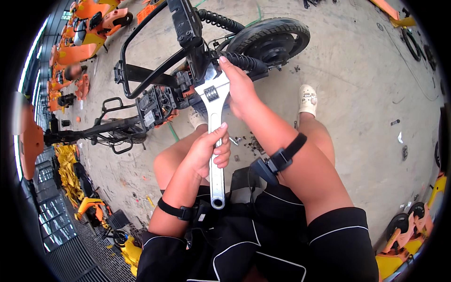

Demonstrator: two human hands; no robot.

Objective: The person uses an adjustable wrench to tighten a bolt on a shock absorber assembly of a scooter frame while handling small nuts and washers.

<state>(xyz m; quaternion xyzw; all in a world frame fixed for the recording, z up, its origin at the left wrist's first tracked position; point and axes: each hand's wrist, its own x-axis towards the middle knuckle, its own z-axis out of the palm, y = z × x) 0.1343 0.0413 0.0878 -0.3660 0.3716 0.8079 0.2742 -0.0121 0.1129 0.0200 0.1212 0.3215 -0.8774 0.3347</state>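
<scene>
My left hand (pixel 209 149) is wrapped round the handle of a large silver adjustable wrench (pixel 215 110), which stands nearly upright in the picture. The wrench's jaws lie at the shock absorber's (pixel 239 61) upper end on a stripped black scooter frame (pixel 157 75). My right hand (pixel 237 87) rests along the right side of the wrench head, its thumb and fingers reaching up to the frame part by the jaws. What exactly the right fingers grip is hidden behind the wrench and hand. Beyond them sits the rear wheel (pixel 272 43) with its black tyre.
Small loose metal parts (pixel 256 145) lie on the concrete floor (pixel 361 127) between my feet. Orange scooters (pixel 89 28) line the left side. Yellow panels (pixel 69 174) are piled at the lower left. More orange and yellow bodywork (pixel 406 230) stands at the lower right.
</scene>
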